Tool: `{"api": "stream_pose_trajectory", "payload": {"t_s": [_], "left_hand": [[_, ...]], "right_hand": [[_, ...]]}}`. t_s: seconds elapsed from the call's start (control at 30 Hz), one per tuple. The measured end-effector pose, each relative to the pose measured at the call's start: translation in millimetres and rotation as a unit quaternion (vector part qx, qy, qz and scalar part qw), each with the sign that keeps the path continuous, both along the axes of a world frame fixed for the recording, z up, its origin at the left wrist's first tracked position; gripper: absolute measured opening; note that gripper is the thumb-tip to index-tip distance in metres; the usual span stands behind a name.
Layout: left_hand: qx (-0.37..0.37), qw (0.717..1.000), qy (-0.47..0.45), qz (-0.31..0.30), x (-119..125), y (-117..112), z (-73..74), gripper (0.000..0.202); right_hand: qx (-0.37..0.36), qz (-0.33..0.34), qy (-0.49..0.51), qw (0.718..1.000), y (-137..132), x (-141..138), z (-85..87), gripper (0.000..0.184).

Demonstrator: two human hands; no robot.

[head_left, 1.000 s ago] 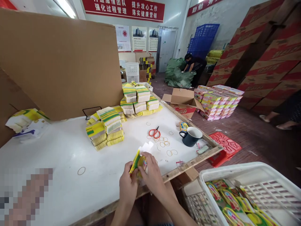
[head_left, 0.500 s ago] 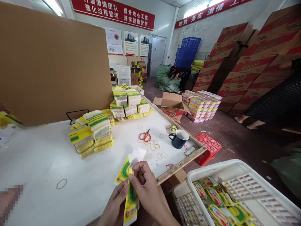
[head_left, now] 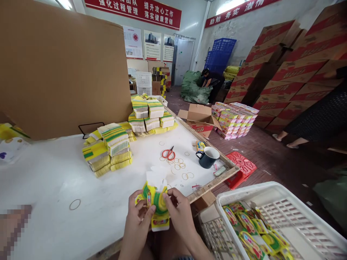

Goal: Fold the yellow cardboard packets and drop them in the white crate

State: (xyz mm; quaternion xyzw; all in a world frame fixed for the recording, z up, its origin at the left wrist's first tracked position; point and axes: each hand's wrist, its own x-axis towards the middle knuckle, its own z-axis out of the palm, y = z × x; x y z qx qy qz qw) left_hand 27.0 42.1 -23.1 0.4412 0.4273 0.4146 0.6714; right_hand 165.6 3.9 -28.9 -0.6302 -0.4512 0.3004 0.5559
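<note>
A: What's in the hands?

B: A small sheaf of flat yellow-and-green packets [head_left: 155,202], held upright over the near edge of the table [head_left: 54,180], towards its near right corner. The left hand [head_left: 139,216] pinches the left side, thumb on the front and fingers curled behind. The right hand [head_left: 180,213] closes on the right side in the same way. Both are shut on the packets, neither one flat or open.

A: So what could go wrong?

B: I'd judge the grip light: only fingertips, and the packets look slick. They are fanned a little, with white tabs standing out at the top, so one could slide free and drop past the table edge, between the table and the white crate [head_left: 271,195] at the right.

A: Anything around them to worry about?

B: Loose rubber bands [head_left: 180,167] lie just beyond the hands, with the red-handled scissors [head_left: 168,153] past them and a dark mug [head_left: 208,157] by the right edge. A sweep of the right elbow could knock that mug off, since it stands close to the wooden rim. I cannot tell whether it holds anything.

A: And farther off?

B: Banded stacks of packets [head_left: 108,148] sit mid-table, more stacks [head_left: 149,115] towards the far right corner. They are well apart from the hands, so I'd say they're safe.
</note>
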Motion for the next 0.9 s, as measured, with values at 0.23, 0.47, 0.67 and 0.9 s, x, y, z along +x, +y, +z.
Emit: {"api": "stream_pose_trajectory", "payload": {"t_s": [0.23, 0.47, 0.67, 0.9], "left_hand": [[-0.035, 0.994, -0.048, -0.089, -3.9, -6.4, 22.6, 0.083], [-0.043, 0.979, -0.09, -0.175, -19.1, -3.7, 24.7, 0.062], [-0.048, 0.971, -0.099, -0.213, -17.3, -11.7, 22.3, 0.048], [-0.051, 0.975, -0.086, -0.197, -16.8, -7.4, 17.0, 0.092]], "right_hand": [[0.04, 0.075, 0.062, 0.994, -5.2, 10.1, 8.9, 0.034], [0.037, 0.198, 0.15, 0.968, -9.3, 17.3, 22.6, 0.034], [0.001, 0.217, 0.031, 0.976, -8.1, 28.4, 28.3, 0.021], [0.041, 0.158, 0.056, 0.985, -7.8, 22.8, 28.6, 0.03]]}}
